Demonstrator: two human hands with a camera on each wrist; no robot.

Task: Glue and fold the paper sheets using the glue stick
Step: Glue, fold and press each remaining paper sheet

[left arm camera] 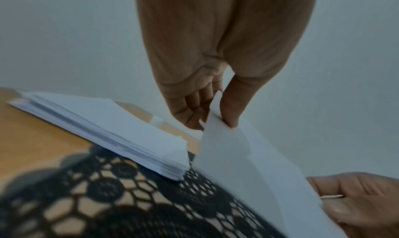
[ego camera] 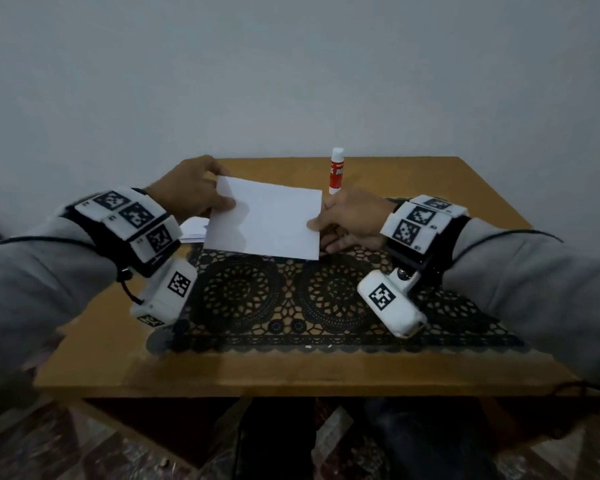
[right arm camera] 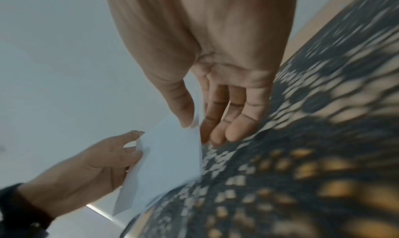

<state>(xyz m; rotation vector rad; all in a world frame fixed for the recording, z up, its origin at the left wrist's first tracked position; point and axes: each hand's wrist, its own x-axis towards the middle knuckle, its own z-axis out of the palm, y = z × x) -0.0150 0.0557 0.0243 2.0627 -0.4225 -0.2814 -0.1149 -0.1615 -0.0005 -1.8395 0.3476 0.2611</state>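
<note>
Both grips on one paper sheet (ego camera: 264, 220): left hand (ego camera: 187, 192) pinches its left edge, thumb on top; right hand (ego camera: 350, 220) pinches its right edge. Head view: sheet is held off the counter (ego camera: 430, 181), tilted, above the far edge of the black lace mat (ego camera: 291, 299). Glue stick (ego camera: 336, 171) stands upright on the counter just behind the right hand, cap on, nothing gripping it. Part of a paper stack (ego camera: 194, 230) shows under the left wrist, beside the sheet's left edge.

Left wrist view: left hand (left arm camera: 207, 96) has its thumb on the near face of the sheet (left arm camera: 248, 164) and its fingers curled behind, a narrow pinch at the top corner. Stack (left arm camera: 108, 130) lies flat, partly on the mat (left arm camera: 129, 199), partly on bare counter (left arm camera: 32, 130). Right hand (left arm camera: 362, 202) clamps the far edge at lower right.

Right wrist view: right hand (right arm camera: 215, 96) has its thumb on one face of the sheet (right arm camera: 168, 164) and at least one finger behind; the other fingers are loose and extended. Left hand (right arm camera: 97, 170) holds the opposite edge. Mat (right arm camera: 302, 156) is motion-blurred.
</note>
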